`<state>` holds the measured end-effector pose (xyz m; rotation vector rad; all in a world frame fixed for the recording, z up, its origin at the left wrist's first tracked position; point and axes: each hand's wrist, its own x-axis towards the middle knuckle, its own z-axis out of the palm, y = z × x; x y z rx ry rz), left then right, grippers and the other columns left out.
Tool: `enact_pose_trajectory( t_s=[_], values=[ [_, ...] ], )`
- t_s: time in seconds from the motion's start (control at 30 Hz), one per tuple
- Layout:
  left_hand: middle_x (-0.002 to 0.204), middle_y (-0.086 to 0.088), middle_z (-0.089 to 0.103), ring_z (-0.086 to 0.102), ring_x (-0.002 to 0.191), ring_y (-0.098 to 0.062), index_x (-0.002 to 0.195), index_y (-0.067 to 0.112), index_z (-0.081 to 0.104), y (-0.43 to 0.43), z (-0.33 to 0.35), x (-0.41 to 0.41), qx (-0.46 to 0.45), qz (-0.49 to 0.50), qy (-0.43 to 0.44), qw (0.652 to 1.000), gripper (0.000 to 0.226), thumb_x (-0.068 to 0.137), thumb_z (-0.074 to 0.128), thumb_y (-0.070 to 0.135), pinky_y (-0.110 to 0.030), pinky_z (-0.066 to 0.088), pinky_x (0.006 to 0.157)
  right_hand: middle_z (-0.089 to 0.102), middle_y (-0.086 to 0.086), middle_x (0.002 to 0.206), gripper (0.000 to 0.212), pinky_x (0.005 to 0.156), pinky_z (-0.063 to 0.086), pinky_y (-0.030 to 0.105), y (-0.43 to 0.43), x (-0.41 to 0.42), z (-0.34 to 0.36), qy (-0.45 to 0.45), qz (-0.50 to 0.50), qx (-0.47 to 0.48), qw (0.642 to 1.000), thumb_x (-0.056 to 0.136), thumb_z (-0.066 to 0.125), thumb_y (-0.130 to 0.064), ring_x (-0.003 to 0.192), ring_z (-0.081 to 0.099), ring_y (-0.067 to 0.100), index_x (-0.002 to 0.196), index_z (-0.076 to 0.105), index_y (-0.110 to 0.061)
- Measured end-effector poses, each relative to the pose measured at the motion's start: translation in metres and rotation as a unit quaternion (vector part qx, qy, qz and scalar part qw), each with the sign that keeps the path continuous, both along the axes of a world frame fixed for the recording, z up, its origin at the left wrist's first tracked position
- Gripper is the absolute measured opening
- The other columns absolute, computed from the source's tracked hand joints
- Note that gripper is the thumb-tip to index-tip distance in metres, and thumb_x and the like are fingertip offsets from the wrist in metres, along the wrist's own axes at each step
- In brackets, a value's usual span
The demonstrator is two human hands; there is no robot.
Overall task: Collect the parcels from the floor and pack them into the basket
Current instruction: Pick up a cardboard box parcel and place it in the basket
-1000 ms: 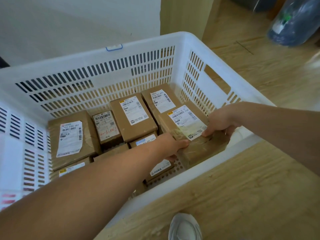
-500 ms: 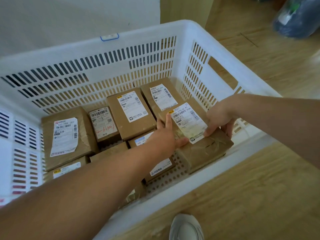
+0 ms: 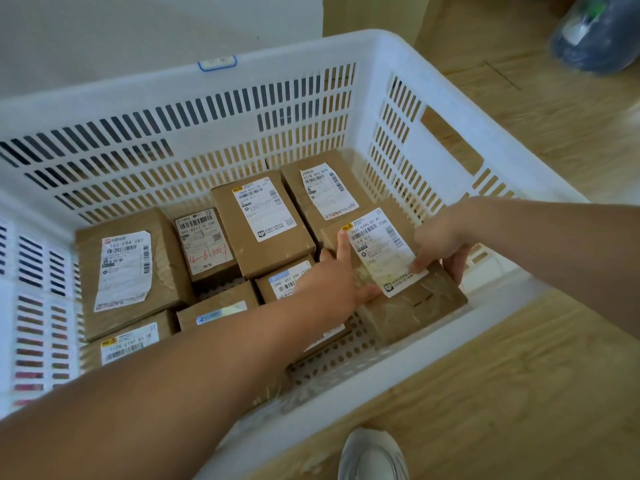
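Between the 2 hands sits the brown cardboard parcel with a white label [image 3: 426, 306], in the white slotted plastic basket [image 3: 294, 69]. The right hand [image 3: 440, 244] pinches its edge, thumb on top; the left hand [image 3: 332, 282] presses flat-fingered, likely squaring it against neighbouring brown boxes [image 3: 304, 247].

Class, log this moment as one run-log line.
phase: placing parcel | basket: other parcels inside | left hand: presses parcel top | right hand: grips parcel edge

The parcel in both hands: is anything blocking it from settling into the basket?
Nothing visible does. The right hand grips and the left hand touches the parcel in the near right corner of the basket, beside bare perforated floor. Other parcels lie close behind and left of it; its underside is hidden.
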<state>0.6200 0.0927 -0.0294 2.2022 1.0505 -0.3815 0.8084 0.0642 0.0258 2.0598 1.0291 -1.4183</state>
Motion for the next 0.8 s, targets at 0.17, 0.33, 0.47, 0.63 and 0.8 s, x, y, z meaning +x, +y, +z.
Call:
enact_pose_trajectory(
  t_s=[0.17, 0.33, 0.47, 0.63, 0.8],
  values=[
    [0.155, -0.016, 0.025, 0.048, 0.127, -0.032, 0.150, 0.023, -0.024, 0.006, -0.012, -0.002, -0.002, -0.019, -0.001, 1.000, 0.110, 0.086, 0.058, 0.061, -0.047, 0.048, 0.098, 0.064, 0.016, 0.102, 0.037, 0.079, 0.060, 0.043, 0.004, -0.001, -0.010, -0.005, 0.009, -0.016, 1.000, 0.101, 0.048, -0.016, 0.077, 0.071, 0.030, 0.136, 0.046, -0.004],
    [0.145, -0.013, 0.037, 0.051, 0.121, -0.029, 0.152, 0.022, -0.019, 0.008, -0.014, -0.004, 0.046, -0.045, 0.007, 0.998, 0.111, 0.084, 0.058, 0.064, -0.044, 0.052, 0.091, 0.063, 0.017, 0.104, 0.036, 0.084, 0.058, 0.047, 0.008, -0.001, -0.015, -0.002, 0.015, -0.032, 0.999, 0.103, 0.044, -0.015, 0.075, 0.071, 0.030, 0.138, 0.044, -0.005],
    [0.145, -0.011, 0.036, 0.045, 0.126, -0.029, 0.154, 0.019, -0.013, 0.008, -0.018, -0.003, 0.098, -0.071, 0.017, 0.993, 0.110, 0.083, 0.055, 0.069, -0.041, 0.048, 0.095, 0.063, 0.020, 0.110, 0.038, 0.086, 0.057, 0.048, 0.008, -0.002, -0.022, -0.004, 0.018, -0.048, 0.999, 0.104, 0.041, -0.017, 0.079, 0.070, 0.033, 0.140, 0.042, -0.004],
    [0.147, -0.010, 0.027, 0.023, 0.136, -0.029, 0.155, 0.016, -0.002, 0.009, -0.023, -0.001, 0.189, -0.098, 0.034, 0.976, 0.108, 0.080, 0.050, 0.075, -0.041, 0.027, 0.113, 0.067, 0.020, 0.112, 0.042, 0.088, 0.056, 0.046, 0.011, 0.000, -0.031, -0.032, 0.046, -0.069, 0.996, 0.104, 0.039, -0.026, 0.087, 0.073, 0.033, 0.140, 0.041, -0.003],
    [0.138, -0.007, 0.026, 0.024, 0.131, -0.027, 0.154, 0.012, 0.009, 0.009, -0.028, 0.006, 0.256, -0.121, 0.041, 0.958, 0.107, 0.079, 0.046, 0.079, -0.041, 0.020, 0.115, 0.070, 0.012, 0.107, 0.056, 0.090, 0.056, 0.043, 0.011, -0.004, -0.038, -0.107, 0.165, -0.109, 0.974, 0.103, 0.034, -0.046, 0.083, 0.074, 0.026, 0.135, 0.045, -0.001]
  ],
)
